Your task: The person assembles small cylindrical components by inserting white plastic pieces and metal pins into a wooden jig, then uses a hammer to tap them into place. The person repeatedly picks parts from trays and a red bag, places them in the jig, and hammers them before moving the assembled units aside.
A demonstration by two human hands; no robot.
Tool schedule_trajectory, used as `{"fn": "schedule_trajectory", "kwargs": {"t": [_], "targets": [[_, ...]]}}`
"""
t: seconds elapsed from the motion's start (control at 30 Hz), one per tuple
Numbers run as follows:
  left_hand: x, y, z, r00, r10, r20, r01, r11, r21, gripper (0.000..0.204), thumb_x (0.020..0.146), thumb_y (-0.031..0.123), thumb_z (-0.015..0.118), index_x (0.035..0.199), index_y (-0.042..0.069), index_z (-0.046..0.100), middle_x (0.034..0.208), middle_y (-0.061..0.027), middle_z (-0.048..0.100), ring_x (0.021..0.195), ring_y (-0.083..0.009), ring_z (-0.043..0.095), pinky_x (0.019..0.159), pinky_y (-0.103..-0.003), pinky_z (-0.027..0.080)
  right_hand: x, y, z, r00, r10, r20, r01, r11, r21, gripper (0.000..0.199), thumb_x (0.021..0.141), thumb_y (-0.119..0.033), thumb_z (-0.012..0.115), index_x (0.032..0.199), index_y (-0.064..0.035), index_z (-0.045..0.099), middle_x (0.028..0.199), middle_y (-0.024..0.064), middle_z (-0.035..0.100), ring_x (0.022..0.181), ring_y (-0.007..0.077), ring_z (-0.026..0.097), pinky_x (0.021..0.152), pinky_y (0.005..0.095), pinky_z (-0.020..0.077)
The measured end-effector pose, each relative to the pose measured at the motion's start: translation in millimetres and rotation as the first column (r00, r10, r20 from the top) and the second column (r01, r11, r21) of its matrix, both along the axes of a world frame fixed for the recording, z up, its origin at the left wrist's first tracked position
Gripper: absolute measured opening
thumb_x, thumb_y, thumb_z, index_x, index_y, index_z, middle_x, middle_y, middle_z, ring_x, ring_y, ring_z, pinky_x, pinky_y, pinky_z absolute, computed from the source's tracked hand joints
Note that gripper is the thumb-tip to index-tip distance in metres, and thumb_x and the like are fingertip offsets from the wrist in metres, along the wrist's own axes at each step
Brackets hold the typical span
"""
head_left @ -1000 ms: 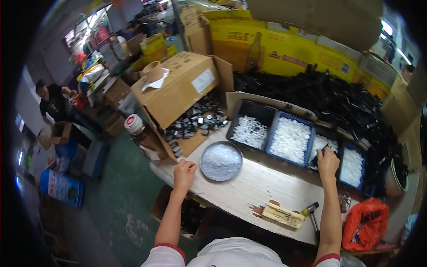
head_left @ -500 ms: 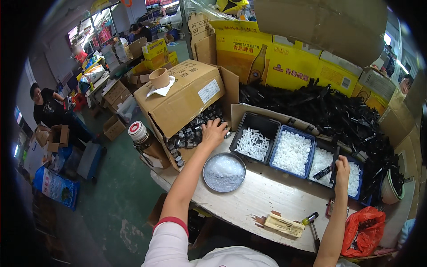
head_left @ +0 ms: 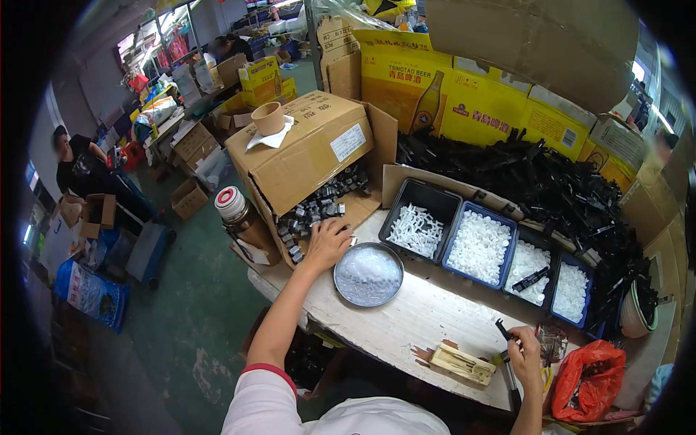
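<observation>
right hand (head_left: 525,355): a slim black part (head_left: 502,330) is gripped between the fingers, lower right of the frame, up and right of a pale slotted fixture (head_left: 462,364). left hand (head_left: 328,245) is lowered, fingers curled, beside small grey parts (head_left: 303,219) left of centre; whether one is pinched cannot be told. picking of parts is judged to be in hand; for the next move, a single grey part should be drawn clear of the round tray (head_left: 370,303).
</observation>
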State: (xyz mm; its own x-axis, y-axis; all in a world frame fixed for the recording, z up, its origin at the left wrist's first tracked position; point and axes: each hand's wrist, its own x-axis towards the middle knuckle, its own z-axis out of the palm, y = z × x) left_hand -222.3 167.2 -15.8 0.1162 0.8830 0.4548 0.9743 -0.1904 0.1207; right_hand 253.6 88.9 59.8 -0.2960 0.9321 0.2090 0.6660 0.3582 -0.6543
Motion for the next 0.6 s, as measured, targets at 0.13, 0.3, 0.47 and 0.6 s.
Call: {"fn": "schedule_trajectory", "kwargs": {"t": [0.13,0.3,0.47,0.6], "targets": [[0,-47,0,0.997,0.075,-0.017,-0.075,0.997,-0.017,0.024,0.079,0.015,0.054,0.103,0.013,0.059,0.125,-0.0022,0.047,0.119,-0.0275,0.036,0.093,-0.048,0.026,-3,-22,-10,0.992,0.115,0.046,-0.117,0.991,0.057,0.02,0.065,0.0,0.054,0.085,-0.0011,0.054,0.092,0.0122,0.051,0.077,0.0277,0.051,0.067,0.0346,0.0408],[8,-76,5,0.992,0.11,0.066,-0.1,0.987,-0.129,0.028,0.075,0.012,0.06,0.103,0.013,0.06,0.129,-0.0033,0.043,0.122,-0.0284,0.032,0.095,-0.049,0.025,-15,-53,-16,0.921,0.195,0.337,-0.229,0.971,0.065,0.02,0.063,-0.005,0.06,0.083,-0.0063,0.056,0.096,0.0095,0.052,0.087,0.0267,0.047,0.076,0.041,0.0341],[30,-97,8,0.961,0.265,0.078,-0.257,0.961,-0.1,0.033,0.075,0.014,0.06,0.108,0.013,0.057,0.129,-0.0087,0.04,0.123,-0.0304,0.028,0.096,-0.047,0.025,-28,-61,-16,0.912,0.144,0.383,-0.203,0.972,0.119,0.03,0.068,-0.01,0.062,0.097,-0.0082,0.054,0.102,0.0068,0.052,0.095,0.0261,0.046,0.082,0.0426,0.0301],[36,-111,-2,0.97,0.236,0.052,-0.236,0.972,0.001,0.033,0.075,0.014,0.06,0.108,0.008,0.055,0.127,-0.0098,0.041,0.124,-0.0323,0.028,0.097,-0.045,0.025,-47,-68,-33,0.844,0.169,0.509,-0.29,0.942,0.168,0.042,0.071,-0.016,0.063,0.111,-0.0085,0.051,0.12,0.0047,0.048,0.108,0.0222,0.044,0.091,0.0491,0.0239]]}}
